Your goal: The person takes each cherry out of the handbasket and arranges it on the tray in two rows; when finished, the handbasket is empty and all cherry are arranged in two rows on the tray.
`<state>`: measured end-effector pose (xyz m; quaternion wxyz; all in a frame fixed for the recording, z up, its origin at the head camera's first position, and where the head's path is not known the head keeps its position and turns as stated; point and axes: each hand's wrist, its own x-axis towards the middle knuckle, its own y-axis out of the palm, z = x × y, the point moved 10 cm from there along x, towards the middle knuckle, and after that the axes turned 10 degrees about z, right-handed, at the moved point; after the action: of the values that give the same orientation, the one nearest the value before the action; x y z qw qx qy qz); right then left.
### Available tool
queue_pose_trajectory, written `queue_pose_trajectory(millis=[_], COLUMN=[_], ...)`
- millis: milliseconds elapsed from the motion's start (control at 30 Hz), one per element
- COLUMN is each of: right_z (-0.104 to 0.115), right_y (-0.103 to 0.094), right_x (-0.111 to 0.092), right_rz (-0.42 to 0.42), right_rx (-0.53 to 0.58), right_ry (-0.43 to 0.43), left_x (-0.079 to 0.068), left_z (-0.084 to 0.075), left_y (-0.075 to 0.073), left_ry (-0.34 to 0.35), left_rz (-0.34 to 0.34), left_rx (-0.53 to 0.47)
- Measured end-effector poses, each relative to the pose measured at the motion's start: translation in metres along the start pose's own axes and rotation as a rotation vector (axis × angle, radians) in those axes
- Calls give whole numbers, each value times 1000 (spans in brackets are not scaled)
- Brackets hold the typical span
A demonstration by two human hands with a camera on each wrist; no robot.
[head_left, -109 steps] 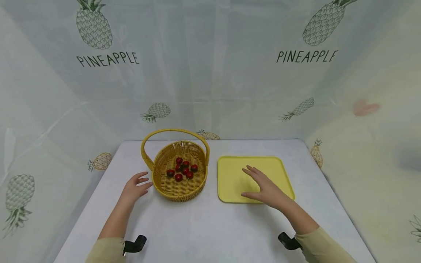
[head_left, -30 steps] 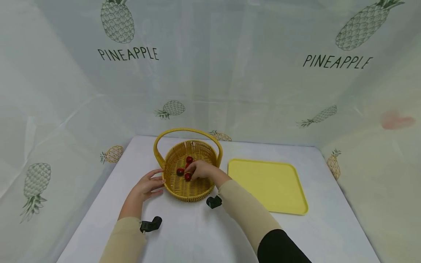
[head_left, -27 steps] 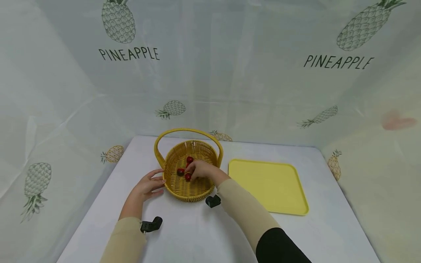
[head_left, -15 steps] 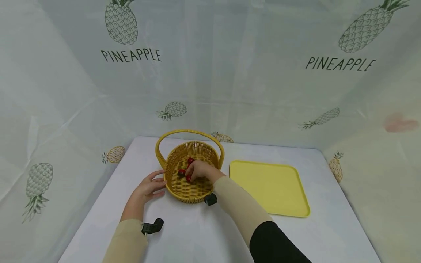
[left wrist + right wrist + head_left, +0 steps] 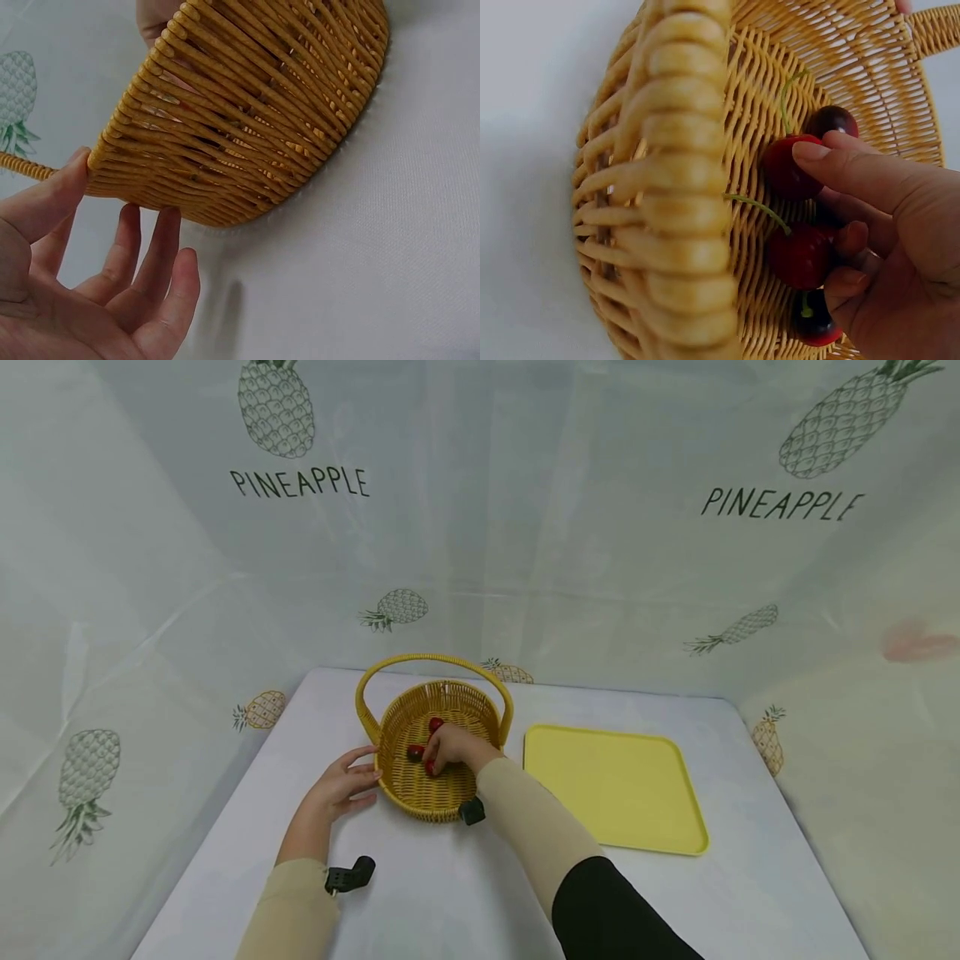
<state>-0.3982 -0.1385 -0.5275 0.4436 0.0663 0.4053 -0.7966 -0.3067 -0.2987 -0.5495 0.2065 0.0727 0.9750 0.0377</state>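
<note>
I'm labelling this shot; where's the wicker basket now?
In the head view, the wicker basket stands left of the yellow tray, the left hand touching its left side and the right hand inside.

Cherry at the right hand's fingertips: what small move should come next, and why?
Probably a gentle lift: the right hand seems to pinch that cherry inside the basket, and the left hand touches the basket's side, which could steady it.

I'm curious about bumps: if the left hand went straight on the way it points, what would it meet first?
The basket: the left hand seems to touch its outside, though exact contact is unclear.
</note>
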Motion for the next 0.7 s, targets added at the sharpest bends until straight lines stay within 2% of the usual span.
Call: queue_pose_trajectory(millis=[333,700], right_z=[1,4], right_y=[-1,-8], right_x=[-1,-23], right_rz=[9,121], right_rx=[-32,29], right_ry=[-41,-143], left_x=[0,-3], left_z=[0,0], left_y=[1,5], left_ry=[9,24], left_rz=[1,27], left_rx=[4,1])
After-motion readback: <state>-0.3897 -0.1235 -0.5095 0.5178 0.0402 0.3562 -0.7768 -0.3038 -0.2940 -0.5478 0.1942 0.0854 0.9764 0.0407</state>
